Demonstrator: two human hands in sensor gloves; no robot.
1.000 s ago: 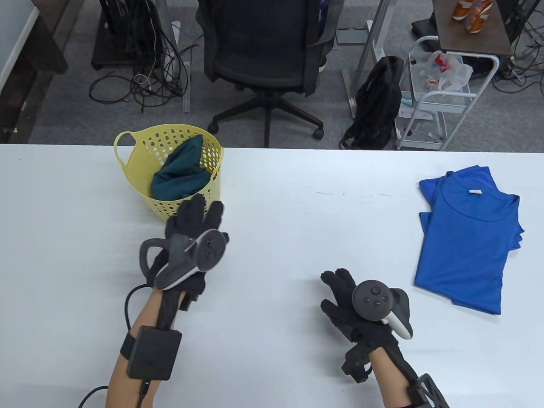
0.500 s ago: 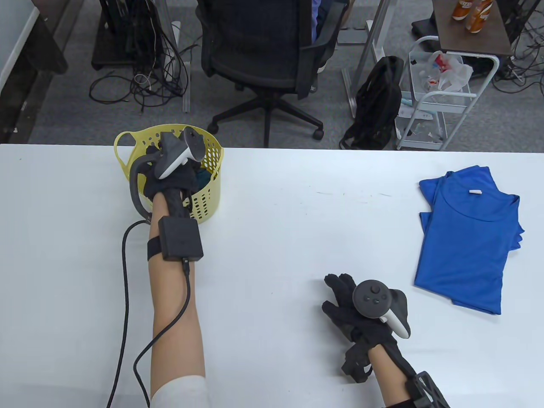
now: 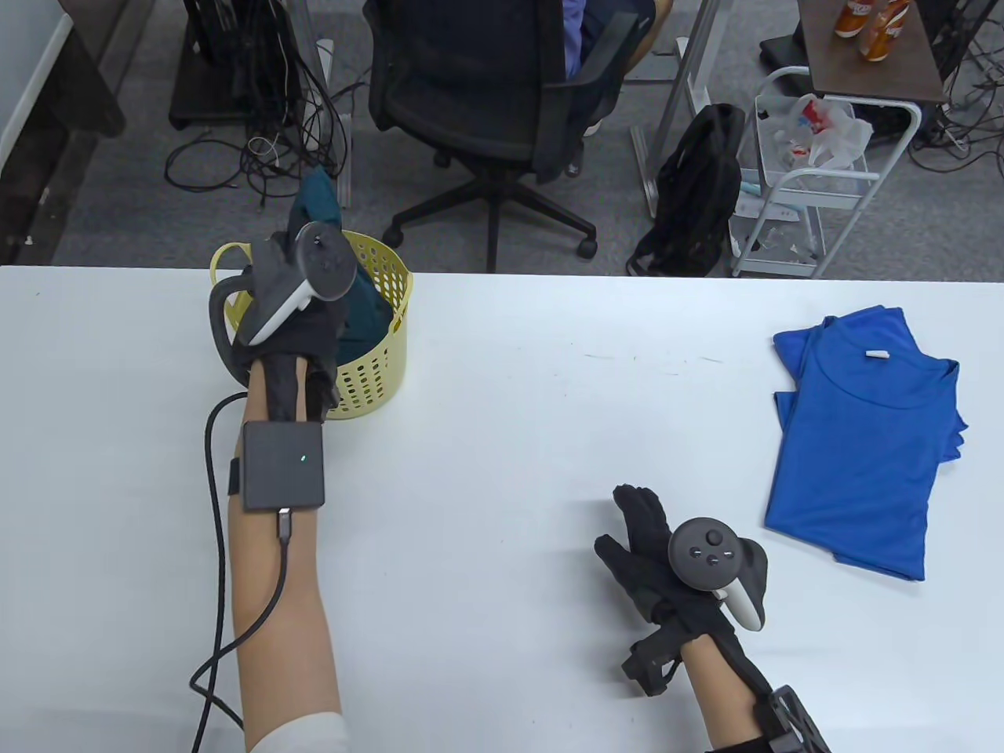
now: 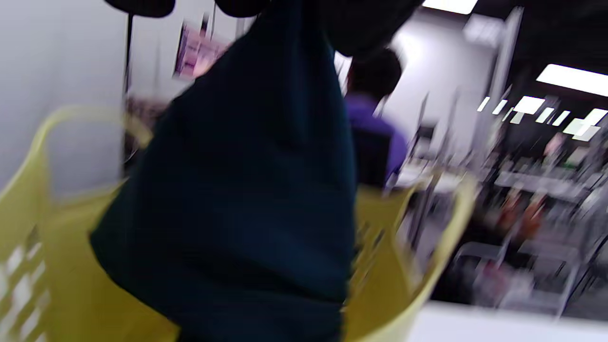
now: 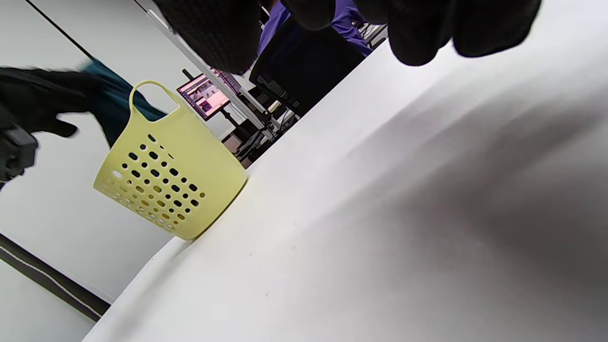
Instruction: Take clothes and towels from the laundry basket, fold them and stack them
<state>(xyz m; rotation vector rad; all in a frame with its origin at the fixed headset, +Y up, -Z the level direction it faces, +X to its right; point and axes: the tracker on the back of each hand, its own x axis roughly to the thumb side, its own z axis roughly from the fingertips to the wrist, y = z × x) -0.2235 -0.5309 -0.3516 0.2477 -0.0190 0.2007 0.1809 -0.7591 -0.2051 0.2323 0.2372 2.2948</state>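
Moved: the left hand [image 3: 302, 314] has risen from inside the yellow basket [image 3: 384, 369], drawing the dark teal garment [image 3: 318, 200] up above the rim; the right hand [image 3: 667, 557] has drifted slightly toward the far edge.
Left grip: fingers closed around a bunch of the teal cloth near its top, as the left wrist view shows the fabric hanging straight down from the glove.
Right grip: holds nothing; fingers loosely together, hovering over the white worktop [image 3: 533, 423].
Garment position: upper part lifted clear, lower part still in the basket, which stands at the worktop's far left.
Stack: a folded blue shirt [image 3: 863, 439] lies well apart on the right.
Handling: soft, light and limp; it will likely sag and trail, and a snagged hem could tip the light basket.
Where to hold: probably best once clear to find the shoulders or a hem edge with both hands, so it spreads flat.
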